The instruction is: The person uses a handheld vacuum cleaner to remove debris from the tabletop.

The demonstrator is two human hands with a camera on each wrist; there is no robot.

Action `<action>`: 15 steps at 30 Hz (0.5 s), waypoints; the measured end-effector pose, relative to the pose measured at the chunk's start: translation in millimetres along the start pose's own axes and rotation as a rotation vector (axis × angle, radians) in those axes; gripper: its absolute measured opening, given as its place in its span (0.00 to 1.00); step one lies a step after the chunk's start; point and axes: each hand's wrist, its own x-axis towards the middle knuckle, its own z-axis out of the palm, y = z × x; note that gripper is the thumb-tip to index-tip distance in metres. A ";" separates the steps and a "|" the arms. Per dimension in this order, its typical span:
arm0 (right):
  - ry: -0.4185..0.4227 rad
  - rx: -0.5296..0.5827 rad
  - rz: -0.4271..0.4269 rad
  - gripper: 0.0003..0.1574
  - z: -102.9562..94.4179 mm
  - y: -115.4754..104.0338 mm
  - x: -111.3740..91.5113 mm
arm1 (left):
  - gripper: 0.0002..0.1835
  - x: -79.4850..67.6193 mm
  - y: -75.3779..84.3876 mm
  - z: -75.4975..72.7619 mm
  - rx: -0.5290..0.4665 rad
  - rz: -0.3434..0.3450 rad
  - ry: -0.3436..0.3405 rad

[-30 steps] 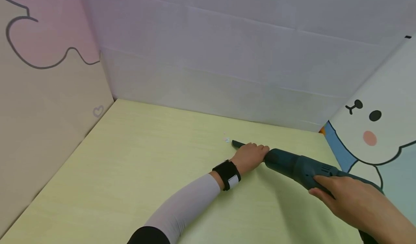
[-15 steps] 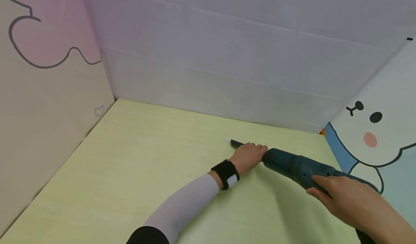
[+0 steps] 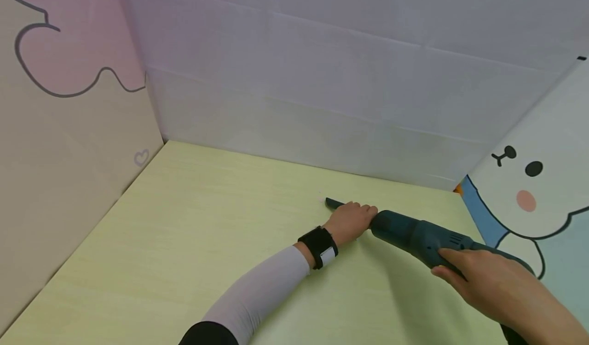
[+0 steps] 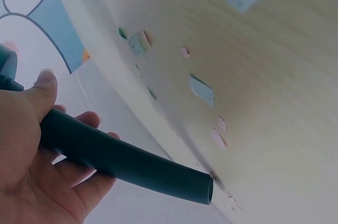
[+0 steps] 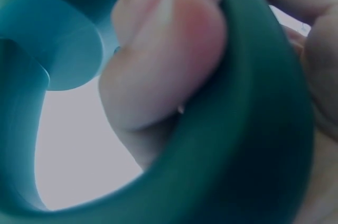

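Note:
A dark green handheld vacuum cleaner (image 3: 418,237) slants over the table, its nozzle pointing left and away. My right hand (image 3: 492,278) grips its handle, and in the right wrist view curled fingers (image 5: 163,60) wrap through the loop handle. Further forward, my left hand (image 3: 349,222) holds the tube; in the left wrist view thumb and fingers lie around the nozzle (image 4: 132,160). The nozzle's end is close to the tabletop, beside tiny pink scraps (image 4: 232,201). Several torn paper scraps (image 4: 202,90), pale blue, white and pink, lie on the table in that view.
The pale yellow tabletop (image 3: 207,222) meets a white back wall (image 3: 299,79). A pink and beige panel (image 3: 69,130) stands at the left. On the right is a panel with a cartoon face (image 3: 524,191). A black strap (image 3: 318,247) circles the left wrist.
The vacuum cleaner and both hands have shifted slightly left in the head view. The small white scraps seen by the nozzle tip are gone from sight there, with only faint specks left.

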 end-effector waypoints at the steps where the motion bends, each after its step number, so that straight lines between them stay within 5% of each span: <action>1: 0.000 -0.001 -0.001 0.33 0.1 -0.3 0.3 | 0.13 -0.3 -0.5 0.4 0.004 0.000 0.003; 15: -0.025 -0.009 -0.003 0.40 -0.9 -5.5 5.6 | 0.12 -4.9 -6.8 1.5 0.005 -0.010 0.009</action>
